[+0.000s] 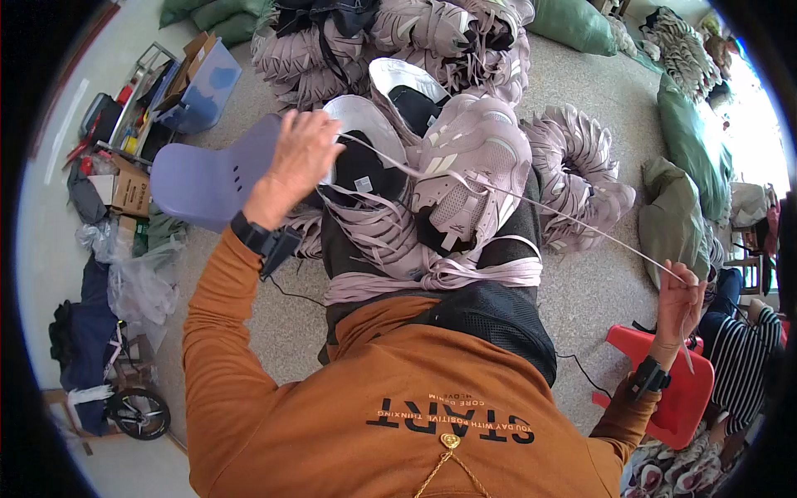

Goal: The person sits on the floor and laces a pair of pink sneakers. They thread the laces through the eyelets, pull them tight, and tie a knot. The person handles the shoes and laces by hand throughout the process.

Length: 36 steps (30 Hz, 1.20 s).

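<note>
A pale pink sneaker (502, 139) rests on my lap, its dark opening toward me. One pale shoelace (581, 222) passes through its upper, with both sides pulled out taut. At the upper left, my left hand (303, 153) is closed on one side of the lace, above a shoe's white lining. Far out to the right, my right hand (681, 303) pinches the other side, and a loose tail hangs below the fingers. Left of the sneaker, more pink shoes (374, 228) lean together with dark insoles showing. A bundle of pink laces (490, 272) lies across my thighs.
A purple plastic seat (195, 184) stands at the left, a red stool (685, 394) at the lower right. Stacked shoes (324, 62) lie ahead, and a curved row of shoes (581, 178) sits to the right. Green sacks (693, 124) line the right side. Another person's striped sleeve (751, 357) shows there.
</note>
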Each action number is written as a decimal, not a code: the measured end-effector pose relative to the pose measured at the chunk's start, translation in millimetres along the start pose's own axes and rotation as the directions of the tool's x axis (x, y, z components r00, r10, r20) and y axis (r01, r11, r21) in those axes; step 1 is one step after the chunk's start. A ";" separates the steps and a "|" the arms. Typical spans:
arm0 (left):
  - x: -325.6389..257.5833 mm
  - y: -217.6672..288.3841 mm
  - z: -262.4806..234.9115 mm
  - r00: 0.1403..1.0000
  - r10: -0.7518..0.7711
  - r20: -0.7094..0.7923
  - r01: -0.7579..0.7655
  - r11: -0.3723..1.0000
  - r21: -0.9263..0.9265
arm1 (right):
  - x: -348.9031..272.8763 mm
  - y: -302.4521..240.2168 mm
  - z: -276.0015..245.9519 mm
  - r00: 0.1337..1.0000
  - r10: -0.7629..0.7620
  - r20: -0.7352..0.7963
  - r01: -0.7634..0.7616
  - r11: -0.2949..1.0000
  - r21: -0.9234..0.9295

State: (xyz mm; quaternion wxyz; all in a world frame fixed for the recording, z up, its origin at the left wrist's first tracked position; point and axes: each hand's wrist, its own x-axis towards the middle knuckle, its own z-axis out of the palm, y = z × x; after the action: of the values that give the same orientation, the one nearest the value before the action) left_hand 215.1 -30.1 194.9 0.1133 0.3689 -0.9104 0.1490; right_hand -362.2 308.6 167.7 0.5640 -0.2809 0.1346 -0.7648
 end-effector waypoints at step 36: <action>-14.6 184.1 -11.3 0.992 -0.099 0.074 0.116 0.542 -0.833 | -34.7 81.5 -145.9 0.556 0.172 -0.813 -0.207 0.976 0.065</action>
State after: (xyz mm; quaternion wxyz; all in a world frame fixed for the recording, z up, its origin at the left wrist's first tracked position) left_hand 96.5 109.1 166.3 0.2754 0.3270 -0.8485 -0.3118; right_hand -375.8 298.3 -2.1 0.5123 0.1068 0.4224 -0.7401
